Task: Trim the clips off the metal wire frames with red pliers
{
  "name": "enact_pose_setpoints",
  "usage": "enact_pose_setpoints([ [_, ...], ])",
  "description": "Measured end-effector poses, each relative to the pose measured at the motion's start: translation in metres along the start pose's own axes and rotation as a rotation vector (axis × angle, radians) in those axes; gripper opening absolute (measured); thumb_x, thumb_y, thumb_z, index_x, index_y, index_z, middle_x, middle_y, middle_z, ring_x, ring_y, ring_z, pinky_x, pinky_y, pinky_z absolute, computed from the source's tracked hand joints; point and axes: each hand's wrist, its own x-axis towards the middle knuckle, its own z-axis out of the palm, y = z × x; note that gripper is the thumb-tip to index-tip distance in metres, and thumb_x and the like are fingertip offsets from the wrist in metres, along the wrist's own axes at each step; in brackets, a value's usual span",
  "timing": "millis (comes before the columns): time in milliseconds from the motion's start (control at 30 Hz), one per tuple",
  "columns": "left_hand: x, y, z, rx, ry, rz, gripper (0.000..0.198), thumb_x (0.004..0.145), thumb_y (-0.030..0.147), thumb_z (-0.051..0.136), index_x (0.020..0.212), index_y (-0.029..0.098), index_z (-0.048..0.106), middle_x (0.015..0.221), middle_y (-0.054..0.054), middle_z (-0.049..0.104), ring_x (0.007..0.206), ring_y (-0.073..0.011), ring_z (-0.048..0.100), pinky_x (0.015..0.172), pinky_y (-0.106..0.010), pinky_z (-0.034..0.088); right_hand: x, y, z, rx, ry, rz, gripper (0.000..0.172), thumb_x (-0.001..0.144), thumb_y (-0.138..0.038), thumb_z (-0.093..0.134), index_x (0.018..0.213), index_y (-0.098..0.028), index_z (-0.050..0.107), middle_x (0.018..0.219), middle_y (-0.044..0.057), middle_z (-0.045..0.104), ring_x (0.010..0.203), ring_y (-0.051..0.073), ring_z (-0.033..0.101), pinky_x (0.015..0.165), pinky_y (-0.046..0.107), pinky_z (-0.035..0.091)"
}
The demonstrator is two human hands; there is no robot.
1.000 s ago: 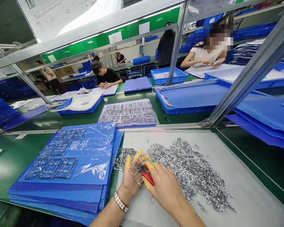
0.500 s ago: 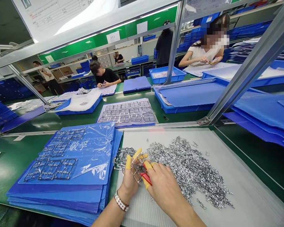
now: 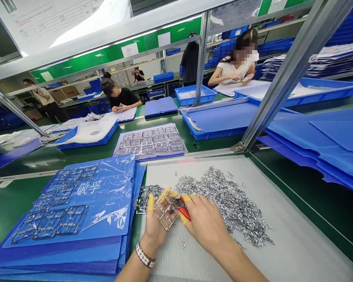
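Note:
My left hand (image 3: 155,225), with yellow finger cots, holds a bent metal wire frame (image 3: 164,207) upright at the fingertips. More of this wire mesh (image 3: 145,199) lies just behind it on the grey corrugated board (image 3: 294,235). My right hand (image 3: 204,221), also wearing finger cots, grips red-handled cutters (image 3: 184,213) whose jaws reach into the frame. The jaws are hidden among the fingers and wire. To the right of both hands spreads a large pile of small metal pieces (image 3: 223,199), almost touching my right hand. A beaded bracelet (image 3: 145,255) circles my left wrist.
On my left, a stack of blue corrugated sheets (image 3: 59,258) carries metal frames under clear plastic (image 3: 106,203). Beyond the aluminium rail (image 3: 141,158) stand blue trays (image 3: 217,121), with co-workers (image 3: 120,96) working at the far benches.
The whole scene has shifted left and tilted as my head turned. The frame sits slightly differently in my left hand, and the cutters stay in my right hand.

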Motion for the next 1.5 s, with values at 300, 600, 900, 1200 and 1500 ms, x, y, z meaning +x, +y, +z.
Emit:
enact_pose_setpoints([
  [300, 0.004, -0.004, -0.007, 0.046, 0.045, 0.013, 0.055, 0.088, 0.058, 0.042, 0.122, 0.019, 0.061, 0.114, -0.011, 0.064, 0.097, -0.0207, 0.058, 0.077, -0.029, 0.046, 0.008, -0.002, 0.008, 0.027, -0.060, -0.008, 0.025, 0.084, -0.022, 0.053, 0.108, -0.021, 0.060, 0.093, 0.006, 0.065, 0.089, 0.024, 0.057, 0.075, 0.036, 0.035],
  [600, 0.004, -0.006, -0.012, 0.166, 0.034, 0.064, 0.062, 0.088, 0.062, 0.036, 0.130, 0.021, 0.055, 0.124, -0.010, 0.061, 0.115, -0.0251, 0.053, 0.089, -0.033, 0.044, 0.010, -0.002, 0.005, 0.021, -0.088, -0.011, 0.021, 0.084, -0.023, 0.052, 0.103, -0.021, 0.061, 0.093, 0.006, 0.065, 0.090, 0.025, 0.058, 0.074, 0.036, 0.035],
  [900, 0.004, -0.009, -0.015, 0.248, 0.135, 0.104, 0.056, 0.087, 0.058, 0.044, 0.126, 0.021, 0.059, 0.122, -0.009, 0.062, 0.115, -0.0242, 0.053, 0.093, -0.032, 0.042, 0.012, -0.004, -0.001, 0.007, -0.114, -0.006, 0.018, 0.083, -0.021, 0.052, 0.098, -0.020, 0.063, 0.089, 0.007, 0.066, 0.083, 0.024, 0.061, 0.072, 0.036, 0.038],
  [1200, 0.003, 0.008, -0.006, -0.041, -0.024, 0.010, 0.059, 0.089, 0.058, 0.035, 0.122, 0.015, 0.059, 0.128, -0.016, 0.057, 0.111, -0.0324, 0.056, 0.081, -0.045, 0.050, -0.003, 0.005, 0.002, -0.006, -0.088, 0.027, 0.019, 0.083, -0.023, 0.054, 0.100, -0.020, 0.062, 0.093, 0.007, 0.066, 0.089, 0.026, 0.057, 0.074, 0.037, 0.035],
  [1500, 0.002, 0.007, -0.005, -0.061, -0.013, 0.011, 0.059, 0.089, 0.059, 0.036, 0.119, 0.013, 0.060, 0.128, -0.016, 0.057, 0.108, -0.0312, 0.058, 0.074, -0.040, 0.052, -0.001, 0.000, 0.008, 0.006, -0.115, 0.002, 0.019, 0.081, -0.020, 0.051, 0.097, -0.019, 0.062, 0.093, 0.008, 0.066, 0.089, 0.025, 0.056, 0.075, 0.037, 0.032],
])
